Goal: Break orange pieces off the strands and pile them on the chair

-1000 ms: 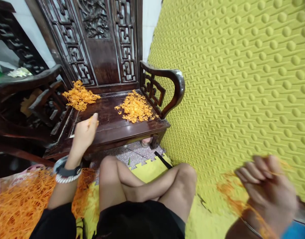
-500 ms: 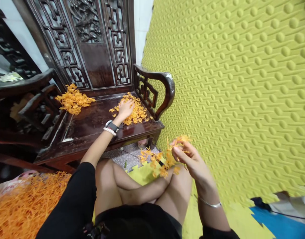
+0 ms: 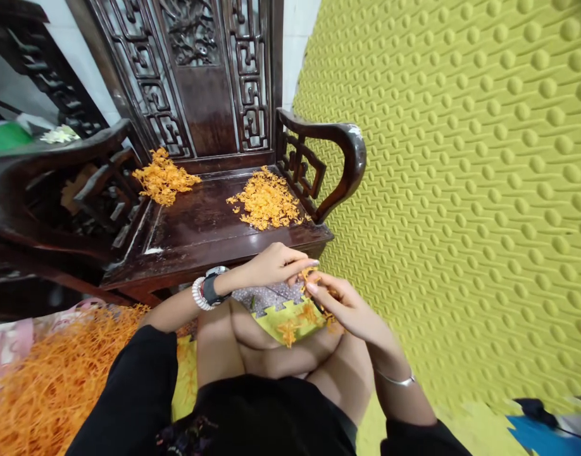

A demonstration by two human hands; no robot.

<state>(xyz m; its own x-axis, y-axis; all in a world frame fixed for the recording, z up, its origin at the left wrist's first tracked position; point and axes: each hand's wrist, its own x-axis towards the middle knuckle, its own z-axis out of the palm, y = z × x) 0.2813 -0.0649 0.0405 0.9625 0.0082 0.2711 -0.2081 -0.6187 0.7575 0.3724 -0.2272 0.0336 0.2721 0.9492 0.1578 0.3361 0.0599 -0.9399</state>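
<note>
My right hand (image 3: 345, 304) is closed on a dangling cluster of orange plastic flower pieces (image 3: 290, 329), which hangs above my crossed legs. Close against it, my left hand (image 3: 278, 265) pinches at an orange flower piece (image 3: 308, 273) by the right fingertips; its thumb side is partly hidden. On the dark wooden chair seat (image 3: 190, 228) lies a heap of small loose orange flower pieces (image 3: 266, 199). A second, taller orange heap (image 3: 164, 180) sits at the seat's left side.
A large mass of orange plastic strands (image 3: 67, 380) lies at my lower left, beside pink patterned cloth (image 3: 18, 345). The chair's curved armrest (image 3: 350, 152) stands ahead. Yellow bumpy foam mats (image 3: 461, 221) cover the right side, with a blue piece (image 3: 532, 437) at lower right.
My left hand has left the loose heap on the seat and come back to meet my right hand at the flower cluster. The view has shifted slightly left.
</note>
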